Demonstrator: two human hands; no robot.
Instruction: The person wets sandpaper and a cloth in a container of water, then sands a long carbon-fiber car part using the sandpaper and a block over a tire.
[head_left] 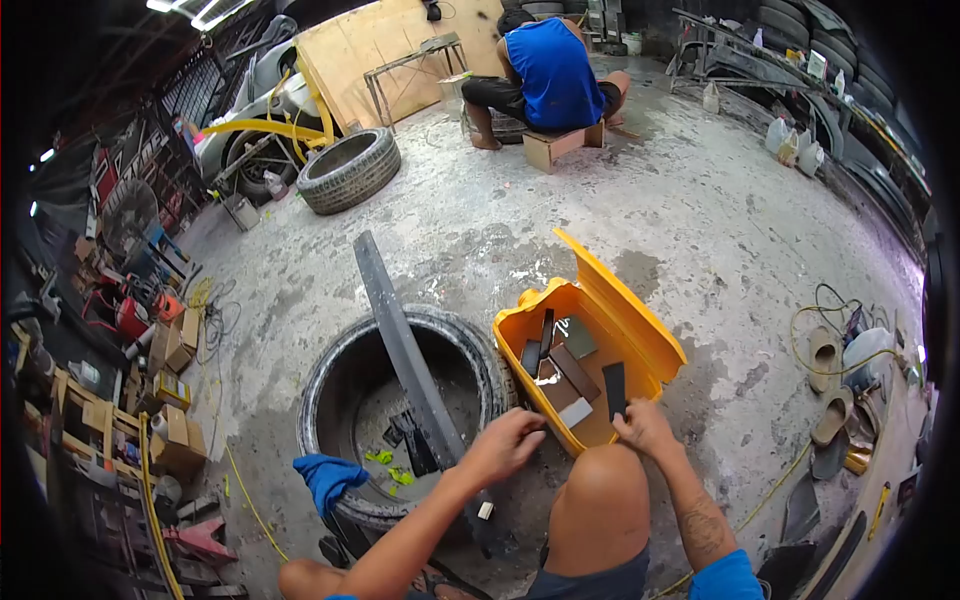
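My right hand (646,428) is closed at the lower end of a black flat strip (614,388), inside the near right side of a cut-open yellow plastic container (635,320). Several flat pieces lie in the container, among them a brown block (574,372) and a pale grey piece (575,412). My left hand (505,445) hovers between the container and a tire (312,385), fingers loosely bent and apart, with nothing visible in them. Across the tire rests a long dark grey panel strip (405,345), passing beside my left forearm.
A blue cloth (328,480) hangs over the tire's rim; green scraps (400,477) lie inside it. Ahead, a person in a blue shirt (550,75) sits near another tire (350,172). Boxes (178,440) stand left; sandals (832,415) and a hose lie right.
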